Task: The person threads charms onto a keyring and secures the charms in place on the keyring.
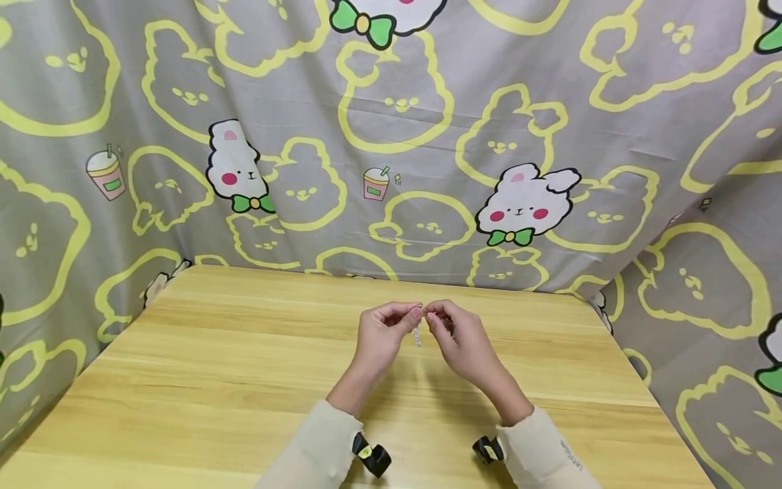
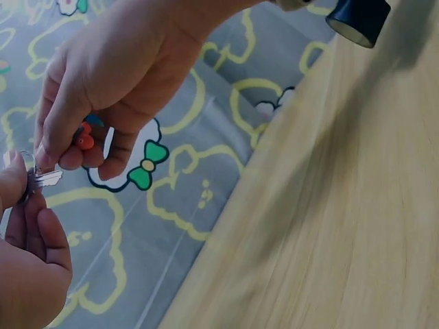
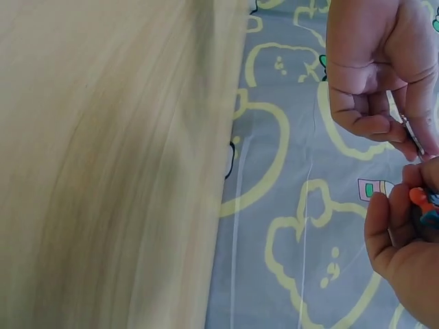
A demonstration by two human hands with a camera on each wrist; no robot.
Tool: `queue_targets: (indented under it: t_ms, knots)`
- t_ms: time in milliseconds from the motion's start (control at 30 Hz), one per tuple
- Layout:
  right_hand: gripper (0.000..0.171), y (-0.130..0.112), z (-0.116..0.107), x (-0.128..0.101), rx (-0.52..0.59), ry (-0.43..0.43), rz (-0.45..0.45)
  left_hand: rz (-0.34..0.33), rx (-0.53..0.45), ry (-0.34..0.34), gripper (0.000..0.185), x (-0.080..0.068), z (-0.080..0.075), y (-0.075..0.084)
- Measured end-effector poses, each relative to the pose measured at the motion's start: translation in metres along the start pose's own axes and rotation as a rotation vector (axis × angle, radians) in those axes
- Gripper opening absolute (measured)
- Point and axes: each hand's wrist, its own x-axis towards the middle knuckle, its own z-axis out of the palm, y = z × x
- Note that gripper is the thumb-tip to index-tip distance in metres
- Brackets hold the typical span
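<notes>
My left hand (image 1: 380, 333) and right hand (image 1: 462, 339) meet fingertip to fingertip above the table. The left hand pinches a silver key (image 1: 418, 337), which hangs below its fingers in the head view. In the left wrist view the key (image 2: 49, 179) juts out sideways, with a thin metal ring (image 2: 29, 160) beside the thumb. Inside the curled fingers of the right hand sits a small orange and blue keychain charm (image 2: 84, 140), also visible in the right wrist view. Fingertips hide how ring, key and charm join.
Beneath both hands lies a light wooden table (image 1: 244, 380). A grey curtain (image 1: 415, 170) with yellow outlines and white cartoon animals hangs behind it and along the sides. Black wrist straps with cameras (image 1: 373, 458) sit at both cuffs.
</notes>
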Motion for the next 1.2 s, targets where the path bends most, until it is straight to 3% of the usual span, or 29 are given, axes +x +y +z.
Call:
queue_targets:
  t_ms: [267,367,467,567,767,800,867,933,1033,1100,1200]
  knots:
    - [0.014,0.001,-0.002,-0.002,0.086,0.004,0.045,0.023,0.011,0.03,0.02,0.0,0.001,-0.001]
    - [0.012,0.001,-0.002,-0.001,0.065,0.004,0.021,0.016,0.006,0.015,0.02,0.001,0.001,-0.002]
    - [0.009,0.001,-0.003,0.0,0.007,0.014,-0.029,0.06,0.073,-0.015,0.022,0.001,-0.001,0.0]
    - [0.006,0.001,-0.006,0.002,-0.114,0.024,-0.088,0.206,0.269,-0.035,0.021,0.002,-0.004,0.005]
    - [0.004,-0.003,-0.011,0.002,-0.398,0.014,-0.24,0.717,0.81,-0.041,0.011,0.002,-0.008,0.014]
    - [0.003,-0.004,-0.011,0.003,-0.424,0.012,-0.259,0.783,0.865,-0.046,0.009,0.002,-0.008,0.014]
    - [0.002,-0.006,-0.011,0.003,-0.456,0.015,-0.285,0.854,0.941,-0.058,0.007,0.002,-0.009,0.015]
    - [0.004,-0.007,-0.009,0.003,-0.461,0.02,-0.29,0.879,0.968,-0.062,0.005,0.002,-0.009,0.014]
    - [0.005,-0.008,-0.008,0.002,-0.409,0.043,-0.277,0.869,0.92,-0.031,0.003,0.002,-0.009,0.012]
    - [0.005,-0.007,-0.007,0.002,-0.362,0.066,-0.268,0.832,0.838,-0.001,0.003,0.002,-0.008,0.012]
    - [0.005,-0.007,-0.005,0.002,-0.308,0.099,-0.266,0.702,0.674,0.042,0.003,0.002,-0.006,0.014]
